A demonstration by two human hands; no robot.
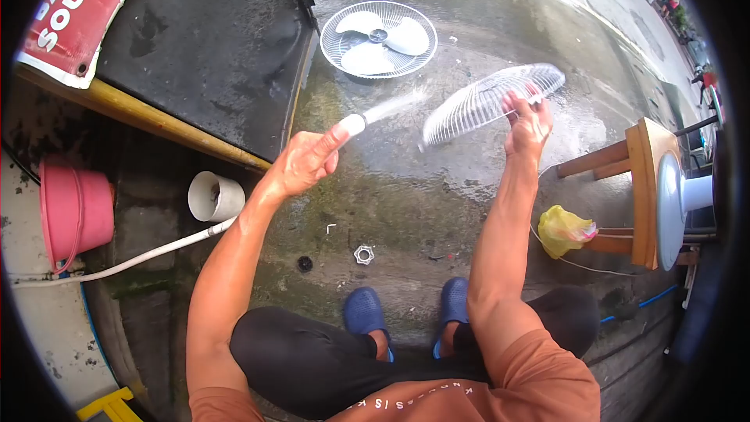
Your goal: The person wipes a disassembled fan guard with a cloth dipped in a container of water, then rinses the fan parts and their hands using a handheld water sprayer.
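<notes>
Brown shirt [539, 379] with white lettering and black trousers [305, 359] frame the foreground as a person, knees apart, rinses parts of a fan over wet concrete [422, 219]. Fingers curled and thumb forward, the left hand [308, 162] is clamped on a white nozzle [353, 124], its water [397, 105] spraying toward a wire fan guard [476, 100]. Pinched near its edge by the right hand [529, 129], that guard hangs tilted in the air, clear of the ground. Beyond them, white fan blades [409, 36] lie inside a second guard [378, 76] on the pavement, beside a dark panel [203, 39]. Nearer the blue clogs [365, 309] sit a pale ring [364, 255] and a black round piece [305, 264]. At right, a yellow bag [564, 232] rests near a wooden stool [645, 187]; at left stand a pink bucket [82, 211] and a white container [216, 197], near a pale hose [141, 263], below a red sign [74, 12].
</notes>
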